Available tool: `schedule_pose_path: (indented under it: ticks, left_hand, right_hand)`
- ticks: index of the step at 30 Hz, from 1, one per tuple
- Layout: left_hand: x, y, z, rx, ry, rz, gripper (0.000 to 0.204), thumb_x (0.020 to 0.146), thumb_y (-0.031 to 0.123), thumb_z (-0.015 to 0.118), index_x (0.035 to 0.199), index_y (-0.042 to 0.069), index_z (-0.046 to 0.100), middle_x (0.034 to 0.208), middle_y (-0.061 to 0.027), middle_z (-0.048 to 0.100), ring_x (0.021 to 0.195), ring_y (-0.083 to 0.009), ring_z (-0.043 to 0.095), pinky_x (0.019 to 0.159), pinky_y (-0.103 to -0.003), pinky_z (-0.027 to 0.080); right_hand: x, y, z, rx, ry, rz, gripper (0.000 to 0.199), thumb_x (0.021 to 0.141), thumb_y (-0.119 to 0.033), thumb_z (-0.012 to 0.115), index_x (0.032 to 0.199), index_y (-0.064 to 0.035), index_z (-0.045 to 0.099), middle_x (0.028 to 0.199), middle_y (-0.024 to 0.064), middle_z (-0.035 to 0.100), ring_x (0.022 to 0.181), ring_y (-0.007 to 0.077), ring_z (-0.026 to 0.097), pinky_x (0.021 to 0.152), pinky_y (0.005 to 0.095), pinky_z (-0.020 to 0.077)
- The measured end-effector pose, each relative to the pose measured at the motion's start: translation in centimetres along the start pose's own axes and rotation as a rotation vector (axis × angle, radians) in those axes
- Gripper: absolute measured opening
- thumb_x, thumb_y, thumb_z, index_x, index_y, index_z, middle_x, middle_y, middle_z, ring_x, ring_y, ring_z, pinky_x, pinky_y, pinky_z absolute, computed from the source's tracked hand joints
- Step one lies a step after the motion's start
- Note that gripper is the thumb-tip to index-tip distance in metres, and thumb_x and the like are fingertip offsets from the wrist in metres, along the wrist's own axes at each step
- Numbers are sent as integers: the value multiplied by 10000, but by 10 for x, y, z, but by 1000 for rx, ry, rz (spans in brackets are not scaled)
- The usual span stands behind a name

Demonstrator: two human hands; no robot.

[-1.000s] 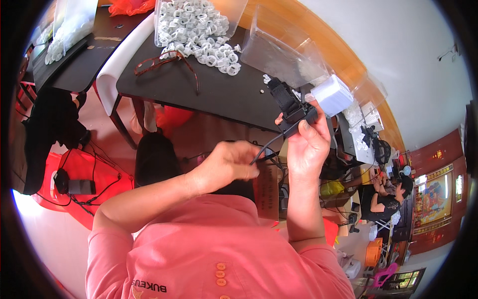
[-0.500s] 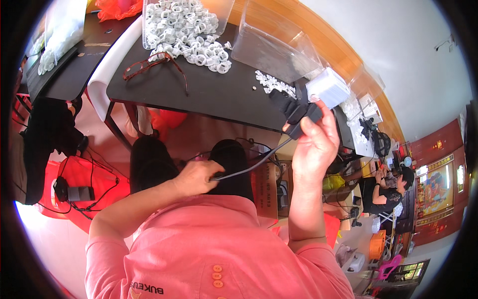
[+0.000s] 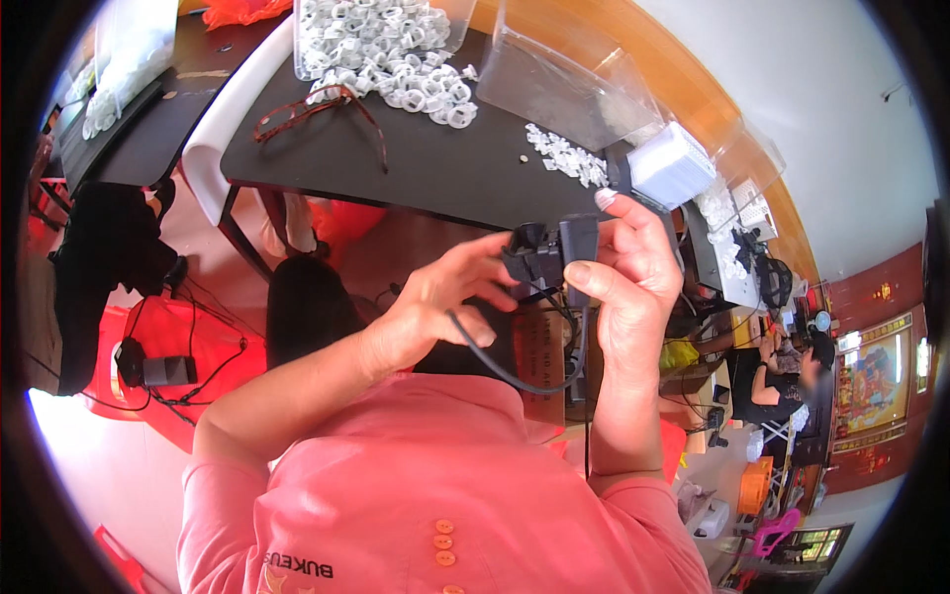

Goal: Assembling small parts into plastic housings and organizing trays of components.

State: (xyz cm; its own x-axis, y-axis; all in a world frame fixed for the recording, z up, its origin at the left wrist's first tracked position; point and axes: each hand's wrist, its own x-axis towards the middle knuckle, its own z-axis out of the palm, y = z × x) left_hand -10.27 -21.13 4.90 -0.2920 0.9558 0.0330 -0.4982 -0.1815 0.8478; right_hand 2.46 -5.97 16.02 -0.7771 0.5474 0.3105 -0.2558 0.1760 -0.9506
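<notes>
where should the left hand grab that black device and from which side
Probably by the left part of the black device, coming from the person's left: the right hand pinches its right end, thumb against the flat upright part, and the dark cable loops below. The left hand is on that free side, fingers spread; whether they touch it is unclear.

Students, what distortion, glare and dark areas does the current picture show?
Head view: the fisheye curves the orange-brown wooden edge; glare whitens the floor at far left; corners are black; the black device in the right hand shows little surface detail.
</notes>
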Motion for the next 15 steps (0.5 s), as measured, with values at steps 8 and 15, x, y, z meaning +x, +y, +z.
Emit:
schedule_pose_path:
  ticks: [8,15]
  left_hand:
    - [-23,20,-28,-96,-263,-23,1267,462,133,794,1587,45,219,1532,-154,376,1334,-362,472,973,-450,507]
    - [-23,26,1,171,-35,161,884,669,82,859,1442,-8,439,1400,-125,515,1269,-252,523,1026,-395,460]
  right_hand:
    - [-2,2,5,-62,-122,76,564,754,91,756,1272,7,552,995,132,690,846,155,684,696,246,554]
    - [-9,9,24,-81,-245,148,581,739,64,801,1263,15,555,992,121,690,824,136,665,684,244,537]
